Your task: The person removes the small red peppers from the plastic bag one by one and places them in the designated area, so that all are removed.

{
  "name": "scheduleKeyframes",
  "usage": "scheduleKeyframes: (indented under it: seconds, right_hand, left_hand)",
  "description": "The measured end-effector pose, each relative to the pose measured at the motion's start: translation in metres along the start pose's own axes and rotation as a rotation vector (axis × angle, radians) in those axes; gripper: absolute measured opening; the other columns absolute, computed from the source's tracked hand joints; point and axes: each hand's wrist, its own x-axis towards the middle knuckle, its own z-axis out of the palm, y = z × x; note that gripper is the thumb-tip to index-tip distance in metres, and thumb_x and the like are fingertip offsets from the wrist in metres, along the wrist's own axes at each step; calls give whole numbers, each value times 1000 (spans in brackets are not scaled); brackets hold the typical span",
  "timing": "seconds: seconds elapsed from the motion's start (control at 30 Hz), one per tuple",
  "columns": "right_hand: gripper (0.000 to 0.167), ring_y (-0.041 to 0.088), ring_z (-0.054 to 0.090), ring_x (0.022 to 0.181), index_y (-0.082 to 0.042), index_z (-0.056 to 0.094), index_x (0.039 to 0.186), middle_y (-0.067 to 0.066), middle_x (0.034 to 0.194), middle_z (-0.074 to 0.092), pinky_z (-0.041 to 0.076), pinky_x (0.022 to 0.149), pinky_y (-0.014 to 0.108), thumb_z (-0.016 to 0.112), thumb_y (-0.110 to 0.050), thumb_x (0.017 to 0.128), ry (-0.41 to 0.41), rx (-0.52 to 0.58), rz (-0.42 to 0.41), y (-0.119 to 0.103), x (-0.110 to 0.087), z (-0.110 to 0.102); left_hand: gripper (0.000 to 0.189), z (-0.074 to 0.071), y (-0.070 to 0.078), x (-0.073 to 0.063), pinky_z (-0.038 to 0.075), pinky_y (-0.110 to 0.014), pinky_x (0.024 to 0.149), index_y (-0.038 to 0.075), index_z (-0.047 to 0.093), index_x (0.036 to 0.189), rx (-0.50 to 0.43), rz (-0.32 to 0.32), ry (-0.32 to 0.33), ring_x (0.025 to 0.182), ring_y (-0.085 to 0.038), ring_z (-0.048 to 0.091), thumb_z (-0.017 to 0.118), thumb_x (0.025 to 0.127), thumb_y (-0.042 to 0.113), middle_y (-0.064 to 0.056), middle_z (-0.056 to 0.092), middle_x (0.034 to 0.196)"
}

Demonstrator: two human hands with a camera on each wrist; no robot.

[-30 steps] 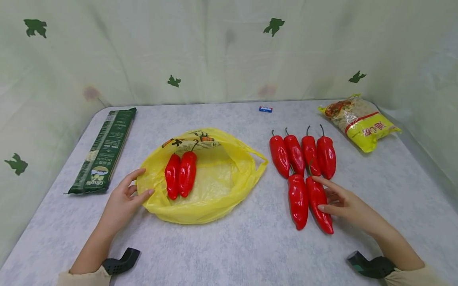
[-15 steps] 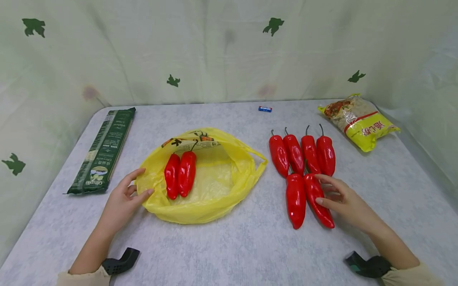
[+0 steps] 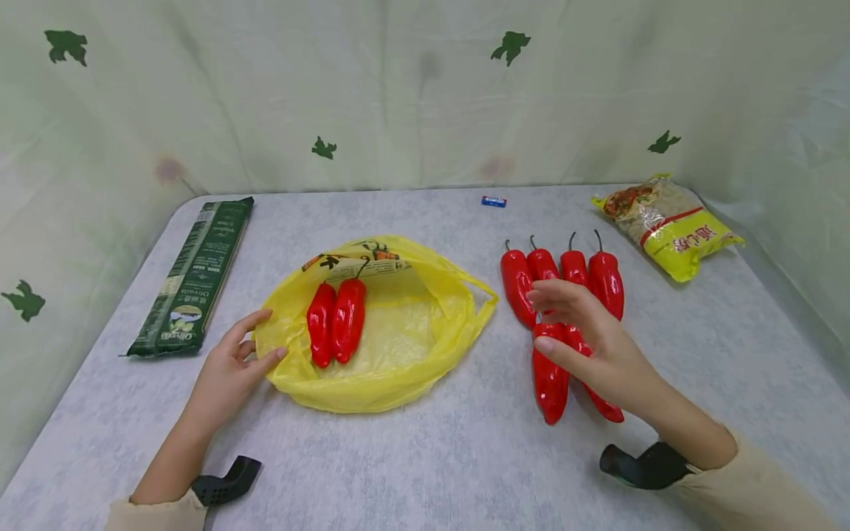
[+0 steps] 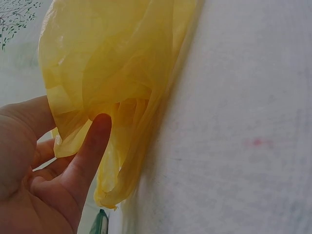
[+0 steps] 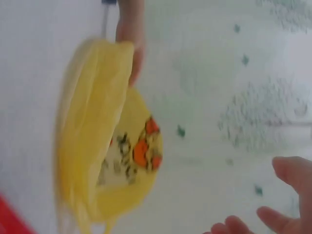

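Note:
My left hand [image 3: 226,380] holds the left rim of a yellow plastic bag [image 3: 372,398]. The left wrist view shows the bag's edge [image 4: 73,117] between thumb and fingers. Two glossy red chili peppers [image 3: 348,317] lie side by side inside the bag's wide mouth. My right hand [image 3: 607,354] hovers with fingers spread and nothing in its grasp, over more red chili peppers [image 3: 550,376] to the right of the bag. Several of those form a back row with stems away from me, two lie in front; the hand hides parts of them.
A long green package [image 3: 195,276] lies at the left. A yellow and clear food packet [image 3: 671,228] sits at the back right, and a small blue item [image 3: 493,201] near the far edge. A pale curtain [image 3: 412,96] hangs behind the table.
My right hand has come off the front right pepper, which slid slightly away from me, and has moved up and to the left. The left hand and bag have hardly moved.

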Motion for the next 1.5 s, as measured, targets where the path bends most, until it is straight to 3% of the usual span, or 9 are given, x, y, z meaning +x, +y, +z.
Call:
scheduleKeyframes:
  seconds: [0.13, 0.27, 0.47, 0.67, 0.87, 1.1, 1.3, 1.5]
  right_hand:
    - [58, 18, 48, 106, -7, 40, 128, 4, 120, 49, 46, 84, 30, 66, 2, 76, -66, 62, -127, -11, 26, 25]
    - [53, 16, 49, 104, -6, 41, 127, 2, 119, 50, 45, 84, 33, 66, -7, 80, -148, 89, -176, -13, 51, 53]
    - [52, 12, 51, 98, -10, 41, 127, 2, 113, 52, 46, 81, 29, 66, -19, 82, -264, 110, -79, -2, 82, 94]
    - [56, 23, 51, 101, -10, 39, 130, 6, 114, 50, 46, 80, 34, 66, -18, 83, -355, 174, 24, 9, 102, 125]
    - [58, 26, 50, 103, -11, 37, 132, 12, 120, 47, 45, 81, 29, 65, -23, 83, -421, 181, 67, 22, 115, 148]
    - [60, 18, 52, 95, -17, 37, 133, 8, 115, 48, 47, 75, 24, 67, -27, 81, -450, 176, 164, 33, 123, 166]
    - [60, 14, 53, 91, -18, 39, 132, 5, 109, 52, 46, 75, 23, 68, -27, 81, -438, 163, 184, 42, 126, 176]
    - [62, 11, 51, 87, -20, 38, 134, 0, 102, 51, 44, 73, 21, 67, -32, 81, -436, 82, 185, 45, 130, 183]
  left_hand:
    - [65, 0, 0, 1, 49, -16, 65, 6, 31, 138, 9, 0, 2, 88, 3, 53, 64, 84, 14, -17, 32, 136]
    - [64, 0, 0, 2, 49, -16, 65, 5, 30, 138, 5, 2, -3, 88, 3, 53, 64, 84, 14, -17, 31, 136]
    - [65, 0, 0, 2, 49, -16, 66, 6, 30, 138, 4, -6, -6, 89, 3, 52, 64, 84, 15, -17, 31, 136]
    - [66, 0, -1, 2, 49, -16, 66, 8, 30, 139, 12, -19, -13, 90, 3, 52, 64, 84, 18, -16, 31, 136]
    - [65, 0, -1, 1, 49, -16, 66, 7, 29, 139, 11, -24, -12, 90, 4, 52, 64, 84, 17, -17, 31, 136]
    - [65, 0, 0, 0, 49, -16, 66, 6, 28, 139, 2, -26, -21, 90, 5, 51, 63, 85, 17, -18, 31, 136]
    - [66, 0, 0, 1, 48, -15, 68, 7, 28, 139, 18, -41, -24, 91, 6, 50, 64, 85, 20, -18, 30, 137]
    - [66, 0, 1, 1, 48, -15, 67, 7, 29, 139, 14, -35, -19, 91, 5, 51, 64, 85, 18, -18, 30, 137]
